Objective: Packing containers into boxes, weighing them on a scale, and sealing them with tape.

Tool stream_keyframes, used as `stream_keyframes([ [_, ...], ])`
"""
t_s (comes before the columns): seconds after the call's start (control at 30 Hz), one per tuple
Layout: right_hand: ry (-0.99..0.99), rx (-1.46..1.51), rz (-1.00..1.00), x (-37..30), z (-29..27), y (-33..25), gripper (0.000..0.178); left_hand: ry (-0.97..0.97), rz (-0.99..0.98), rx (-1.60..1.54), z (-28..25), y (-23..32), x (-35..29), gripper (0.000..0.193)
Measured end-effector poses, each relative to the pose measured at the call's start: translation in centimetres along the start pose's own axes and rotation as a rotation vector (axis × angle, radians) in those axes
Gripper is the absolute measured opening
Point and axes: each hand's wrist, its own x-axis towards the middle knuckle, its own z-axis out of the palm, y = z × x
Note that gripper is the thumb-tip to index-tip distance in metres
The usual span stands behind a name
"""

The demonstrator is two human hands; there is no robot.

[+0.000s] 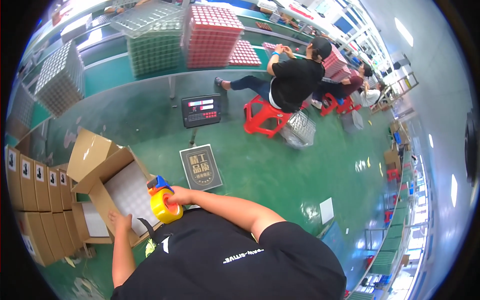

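My right hand (181, 195) is closed around a tape dispenser (159, 185) with a blue and orange head and a wide yellow roll, held in front of my body. To the left, an open cardboard box (105, 202) has its flaps folded outward. A whitish, dimpled tray-like layer (126, 186) lies inside it. My left hand (120, 221) grips the box's near flap, thumb apart from the fingers; part of the grip is hidden. The dispenser is over the box's right edge, and I cannot tell whether it touches.
Brown cartons (37, 185) are stacked at the left. Ahead stand a digital display (201, 110) and a dark printed panel (201, 167). A co-worker (297, 77) sits on a red stool (265, 117) beside the bench, which bears stacked red trays (212, 37) and green trays (154, 52).
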Motion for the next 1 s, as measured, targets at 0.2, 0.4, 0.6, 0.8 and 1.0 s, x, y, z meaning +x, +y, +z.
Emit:
stream_keyframes([
  [0.2, 0.096, -0.343, 0.089, -0.3, -0.7, -0.2, 0.038, -0.019, 0.032, -0.031, -0.2, 0.2, 0.5, 0.103],
  [0.4, 0.103, -0.348, 0.173, 0.4, -1.0, 2.2, 0.038, 0.135, 0.085, -0.197, -1.7, 1.6, -3.0, 0.098],
  [0.6, 0.125, -0.302, 0.194, -0.1, -3.6, 3.5, 0.037, 0.067, 0.148, 0.010, 0.1, 2.9, -2.7, 0.083],
  [0.8, 0.312, -0.308, 0.220, -3.8, -11.3, 6.4, 0.029, 0.040, -0.008, -0.132, -2.0, 6.0, -4.5, 0.079],
  [1.0, 1.016, -0.815, 0.422, -14.8, -27.4, 19.7, 0.044, 0.277, 0.275, -0.223, -1.9, 11.5, -5.1, 0.054],
])
